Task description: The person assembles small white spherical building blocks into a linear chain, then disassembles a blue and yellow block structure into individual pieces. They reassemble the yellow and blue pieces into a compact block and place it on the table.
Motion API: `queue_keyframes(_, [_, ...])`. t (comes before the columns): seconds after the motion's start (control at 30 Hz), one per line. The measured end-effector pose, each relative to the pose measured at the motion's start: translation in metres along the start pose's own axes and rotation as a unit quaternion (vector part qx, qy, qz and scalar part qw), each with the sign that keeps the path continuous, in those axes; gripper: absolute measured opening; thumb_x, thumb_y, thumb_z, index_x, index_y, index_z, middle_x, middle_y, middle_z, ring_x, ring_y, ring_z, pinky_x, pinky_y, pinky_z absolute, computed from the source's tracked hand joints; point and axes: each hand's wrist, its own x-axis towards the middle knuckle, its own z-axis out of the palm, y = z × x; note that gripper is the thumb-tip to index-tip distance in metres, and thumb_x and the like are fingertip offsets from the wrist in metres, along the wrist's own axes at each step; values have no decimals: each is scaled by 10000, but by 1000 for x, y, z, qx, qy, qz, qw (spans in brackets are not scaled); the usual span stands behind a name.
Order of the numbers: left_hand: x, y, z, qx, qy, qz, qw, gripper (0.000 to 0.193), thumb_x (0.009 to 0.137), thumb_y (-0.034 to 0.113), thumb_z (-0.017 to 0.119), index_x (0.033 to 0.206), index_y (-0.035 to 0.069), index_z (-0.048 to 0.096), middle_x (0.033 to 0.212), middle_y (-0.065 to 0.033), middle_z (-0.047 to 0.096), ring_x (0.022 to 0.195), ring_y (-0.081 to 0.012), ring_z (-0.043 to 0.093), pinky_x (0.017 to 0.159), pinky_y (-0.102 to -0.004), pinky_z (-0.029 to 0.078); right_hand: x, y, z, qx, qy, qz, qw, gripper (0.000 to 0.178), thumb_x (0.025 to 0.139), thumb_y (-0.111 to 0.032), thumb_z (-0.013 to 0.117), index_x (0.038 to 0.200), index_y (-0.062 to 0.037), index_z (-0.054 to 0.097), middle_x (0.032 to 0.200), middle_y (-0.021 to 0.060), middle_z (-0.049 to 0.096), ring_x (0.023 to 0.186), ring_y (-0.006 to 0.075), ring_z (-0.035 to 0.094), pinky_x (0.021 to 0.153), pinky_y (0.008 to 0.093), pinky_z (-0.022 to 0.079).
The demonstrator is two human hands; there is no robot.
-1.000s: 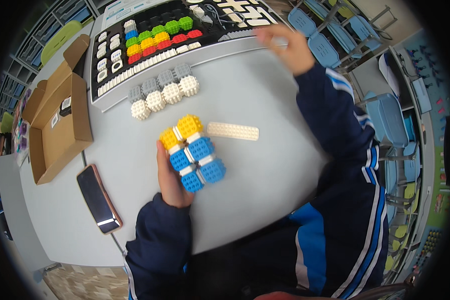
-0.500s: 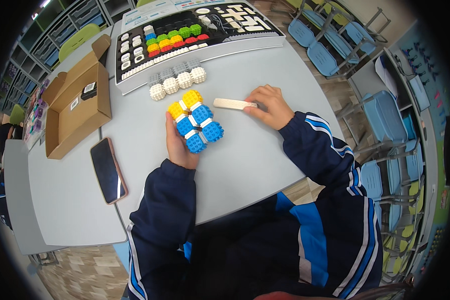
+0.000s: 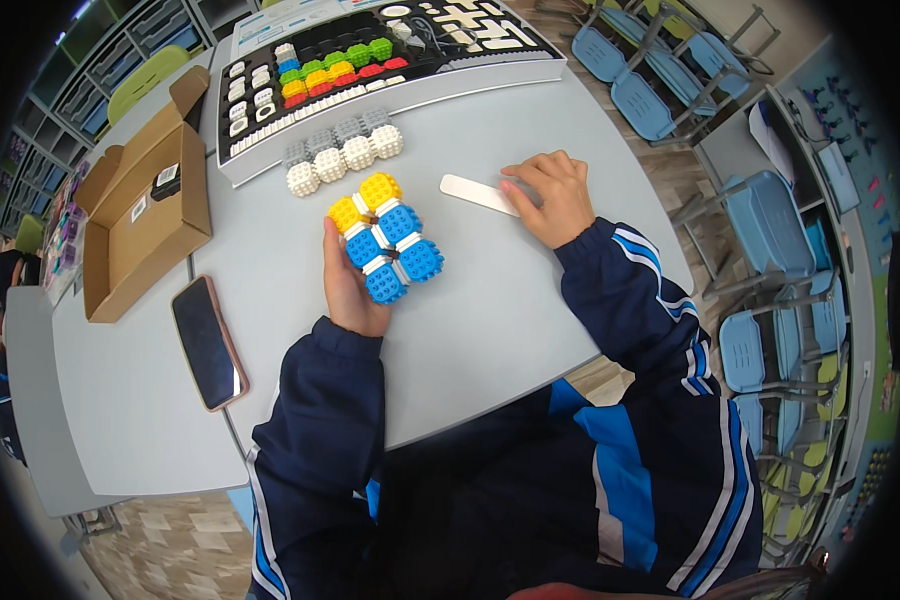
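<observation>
My left hand (image 3: 354, 290) is wrapped around the lower left side of a studded block assembly (image 3: 391, 240). Yellow blocks form its top and blue blocks the rest, joined by white connectors. To the right, a flat white strip (image 3: 473, 193) lies on the grey table with its broad face up. My right hand (image 3: 555, 198) is at the strip's right end, thumb and bent fingers slightly apart; any contact under the thumb is hidden. Beyond the assembly stands a row of white studded blocks (image 3: 345, 157) with grey ones (image 3: 336, 137) behind.
A kit box (image 3: 450, 95) with coloured blocks and white parts spans the table's far side. At left are an open cardboard box (image 3: 150, 240) and a phone (image 3: 210, 343) beside a table seam. Blue chairs (image 3: 770, 230) are stacked off to the right.
The white strip has turned from its narrow edge to its broad face and shifted slightly right. My right hand's fingers have loosened from it. My left hand still holds the block assembly.
</observation>
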Motion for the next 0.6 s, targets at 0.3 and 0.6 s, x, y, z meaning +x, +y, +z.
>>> queue_keyframes(0.3, [0,0,2,1,-6,-5,1000,654,1031,549,272,1348,8,461,1175,-156,638,1058,-266,645,942,-406,525,4,0,0,60,-116,17,991,298,750,-337,802,941,-122,723,960,-10,659,1032,201,523,917,387,299])
queue_keyframes(0.6, [-1,1,1,-10,-11,-13,1000,667,1031,542,280,1369,-13,429,1202,-190,618,1100,-297,621,967,-420,501,102,88,-3,-30,82,57,995,369,704,-444,816,896,-134,757,909,28,713,911,233,616,839,365,414])
